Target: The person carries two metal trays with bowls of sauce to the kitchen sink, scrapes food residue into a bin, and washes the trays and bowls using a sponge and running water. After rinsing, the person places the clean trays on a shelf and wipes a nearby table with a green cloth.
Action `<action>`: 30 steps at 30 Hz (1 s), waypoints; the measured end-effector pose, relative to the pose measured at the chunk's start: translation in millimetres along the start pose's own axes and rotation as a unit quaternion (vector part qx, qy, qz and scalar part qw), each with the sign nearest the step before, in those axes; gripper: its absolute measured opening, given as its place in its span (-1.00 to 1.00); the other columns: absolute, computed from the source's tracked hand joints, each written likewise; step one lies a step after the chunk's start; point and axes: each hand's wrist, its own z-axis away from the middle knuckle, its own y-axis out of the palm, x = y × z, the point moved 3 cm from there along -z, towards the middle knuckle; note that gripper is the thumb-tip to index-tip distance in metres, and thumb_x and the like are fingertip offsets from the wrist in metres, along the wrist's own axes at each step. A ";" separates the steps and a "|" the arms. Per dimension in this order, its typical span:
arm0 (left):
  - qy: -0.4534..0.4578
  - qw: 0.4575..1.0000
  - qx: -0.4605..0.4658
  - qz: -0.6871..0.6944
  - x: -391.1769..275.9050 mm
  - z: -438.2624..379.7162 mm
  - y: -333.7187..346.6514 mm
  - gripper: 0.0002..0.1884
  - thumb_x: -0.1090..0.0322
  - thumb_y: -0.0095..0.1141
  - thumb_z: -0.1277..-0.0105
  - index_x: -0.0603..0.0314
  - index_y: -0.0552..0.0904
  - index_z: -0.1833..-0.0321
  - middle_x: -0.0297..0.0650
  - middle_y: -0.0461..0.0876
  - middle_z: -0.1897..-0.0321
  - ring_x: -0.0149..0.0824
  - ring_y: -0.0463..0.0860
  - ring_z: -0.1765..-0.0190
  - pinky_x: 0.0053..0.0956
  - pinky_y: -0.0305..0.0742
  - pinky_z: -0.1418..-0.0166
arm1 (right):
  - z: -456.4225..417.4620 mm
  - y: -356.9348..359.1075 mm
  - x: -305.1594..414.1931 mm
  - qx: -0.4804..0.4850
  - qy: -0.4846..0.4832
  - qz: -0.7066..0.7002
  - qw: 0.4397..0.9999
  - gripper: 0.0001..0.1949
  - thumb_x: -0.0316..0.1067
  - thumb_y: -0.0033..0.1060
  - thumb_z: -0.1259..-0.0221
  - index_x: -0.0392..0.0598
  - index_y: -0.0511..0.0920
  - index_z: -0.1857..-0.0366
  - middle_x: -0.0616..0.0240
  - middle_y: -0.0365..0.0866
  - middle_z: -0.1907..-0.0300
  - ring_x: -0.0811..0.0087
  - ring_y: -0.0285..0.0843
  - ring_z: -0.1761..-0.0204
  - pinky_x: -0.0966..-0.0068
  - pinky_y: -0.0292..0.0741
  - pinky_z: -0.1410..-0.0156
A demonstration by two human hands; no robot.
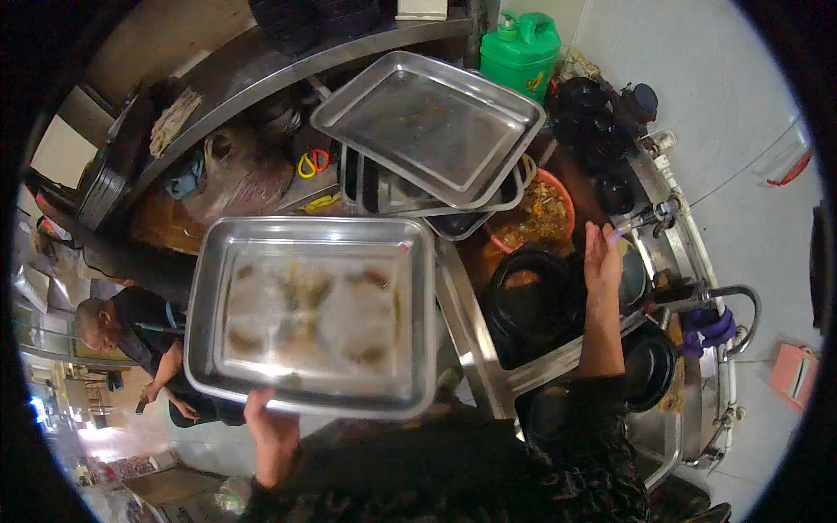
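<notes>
A rectangular stainless steel tray [310, 314] with brownish stains on its floor is held up before me. My left hand [271, 425] grips its near rim, the thumb over the edge and the other fingers hidden beneath. Over the sink, my right hand [603, 258] reaches to a small wall tap [644, 219] with its fingers at the spout; whether it turns or only touches the tap I cannot tell. Below that hand lies a black bowl [536, 287] in the sink. Behind it stands an orange-rimmed basin [539, 209] of food scraps.
Another steel tray [425, 124] rests tilted on stacked metal pans [392, 186]. A green jug [521, 55] stands at the back, near black bowls [592, 118]. Scissors [314, 162] and a plastic bag [242, 176] lie on the counter. A curved faucet [745, 314] is at right; a person [140, 346] sits at left.
</notes>
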 end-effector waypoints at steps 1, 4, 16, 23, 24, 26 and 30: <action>-0.001 1.000 0.014 0.023 -1.9 -0.3 8.1 -0.56 0.33 0.08 0.07 0.23 0.44 0.04 -0.21 0.51 0.19 -0.20 0.48 0.07 -0.29 0.33 -0.10 | 26.9 12.3 3.2 0.000 0.040 0.045 0.998 -0.62 -0.21 0.01 -0.27 -0.25 0.35 -0.06 0.17 0.43 -0.04 0.32 0.41 -0.09 0.41 0.35 -0.25; -0.038 0.998 0.035 0.037 0.4 -1.6 16.7 -0.56 0.36 0.10 0.07 0.23 0.45 0.03 -0.20 0.51 0.17 -0.19 0.47 0.04 -0.27 0.29 -0.15 | 102.7 42.9 8.8 0.076 0.087 0.081 0.990 -0.54 -0.25 -0.02 -0.28 -0.27 0.21 -0.18 0.13 0.36 -0.10 0.30 0.39 -0.11 0.39 0.31 -0.29; -0.193 0.930 0.309 -0.042 -6.9 -56.5 3.1 -0.50 0.18 0.08 -0.17 0.23 0.37 -0.14 -0.14 0.49 -0.01 -0.12 0.46 -0.07 -0.19 0.24 -0.23 | 281.3 131.9 -29.0 0.157 0.323 0.250 0.899 -0.47 -0.17 0.30 -0.01 -0.22 0.39 -0.05 0.26 0.52 0.11 0.42 0.44 0.05 0.48 0.35 -0.11; -0.206 0.902 0.378 -0.036 -102.4 -145.9 15.4 -0.42 -0.10 -0.11 -0.27 0.25 0.42 -0.15 -0.12 0.48 -0.10 -0.12 0.47 -0.13 -0.15 0.33 -0.21 | 314.2 131.9 -16.4 0.092 0.326 0.214 0.916 -0.54 -0.29 0.25 -0.02 -0.22 0.42 -0.04 0.22 0.54 0.11 0.39 0.51 0.10 0.42 0.45 -0.03; -0.234 0.895 0.373 -0.074 -91.7 -158.0 18.0 -0.43 -0.11 -0.09 -0.26 0.24 0.44 -0.13 -0.13 0.51 -0.05 -0.13 0.51 -0.08 -0.19 0.38 -0.16 | 315.8 131.4 -18.5 0.100 0.312 0.202 0.923 -0.52 -0.29 0.27 0.00 -0.23 0.42 -0.05 0.23 0.55 0.13 0.38 0.52 0.11 0.42 0.47 -0.02; -0.238 0.906 0.317 -0.146 -72.3 -182.2 17.0 -0.50 -0.04 -0.02 -0.22 0.25 0.51 -0.02 -0.12 0.58 0.10 -0.17 0.58 0.10 -0.30 0.51 0.03 | 317.8 112.6 -30.7 0.109 0.313 0.204 0.921 -0.53 -0.29 0.28 -0.03 -0.19 0.43 -0.05 0.27 0.55 0.10 0.48 0.51 0.11 0.51 0.45 -0.01; -0.190 0.893 0.374 -0.164 -56.9 -162.2 24.2 -0.72 0.26 0.00 -0.01 0.23 0.51 0.23 -0.14 0.58 0.30 -0.18 0.58 0.27 -0.35 0.53 0.19 | 308.1 97.5 -18.4 0.098 0.273 0.218 0.932 -0.57 -0.16 0.25 -0.07 -0.18 0.49 0.00 0.32 0.57 0.16 0.53 0.50 0.15 0.55 0.44 0.02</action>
